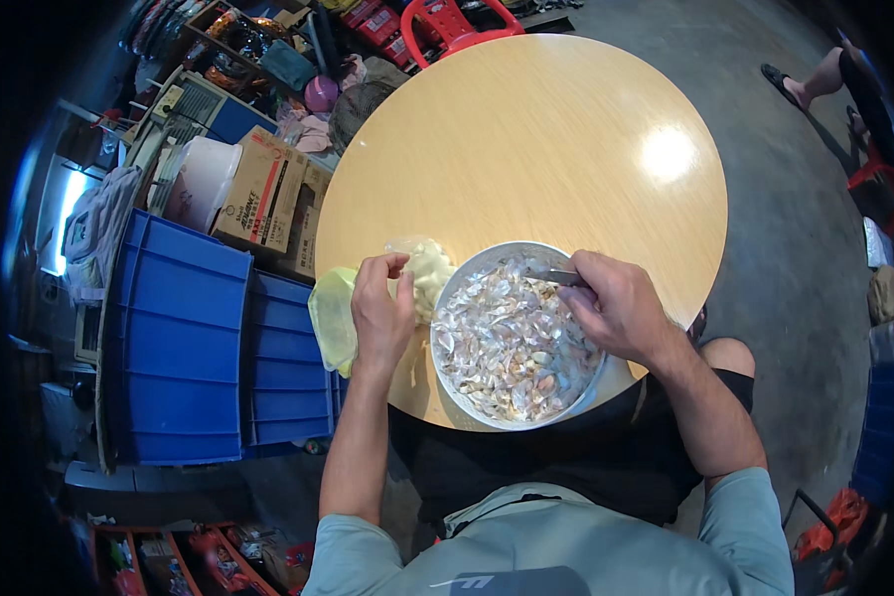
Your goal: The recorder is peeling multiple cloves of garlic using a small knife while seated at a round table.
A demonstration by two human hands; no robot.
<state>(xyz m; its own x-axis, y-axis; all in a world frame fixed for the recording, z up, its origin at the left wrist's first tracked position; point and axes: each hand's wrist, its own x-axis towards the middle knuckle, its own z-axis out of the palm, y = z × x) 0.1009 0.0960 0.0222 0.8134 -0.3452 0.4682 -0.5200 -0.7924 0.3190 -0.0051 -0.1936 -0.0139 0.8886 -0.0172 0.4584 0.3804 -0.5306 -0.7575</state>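
A white bowl (441,370) at the table's near edge is full of papery garlic skins with some unpeeled cloves (541,358) among them. My right hand (614,303) grips a small knife (554,276) over the bowl's right side, its blade pointing left. To the left of the bowl my left hand (382,303) hovers, its fingers curled and the thumb apart from them, with nothing seen between. Just beyond it lies a clear plastic bag (407,242) of pale peeled garlic cloves (430,275). A yellow-green plastic basket (334,320) sits at the table's left edge, partly behind my left wrist.
The round wooden table (526,139) spreads out ahead. Blue crates (179,338) and a cardboard box (273,204) are stacked at its left. A red chair (457,25) stands at the far side. Another person's leg (819,79) shows at the far right.
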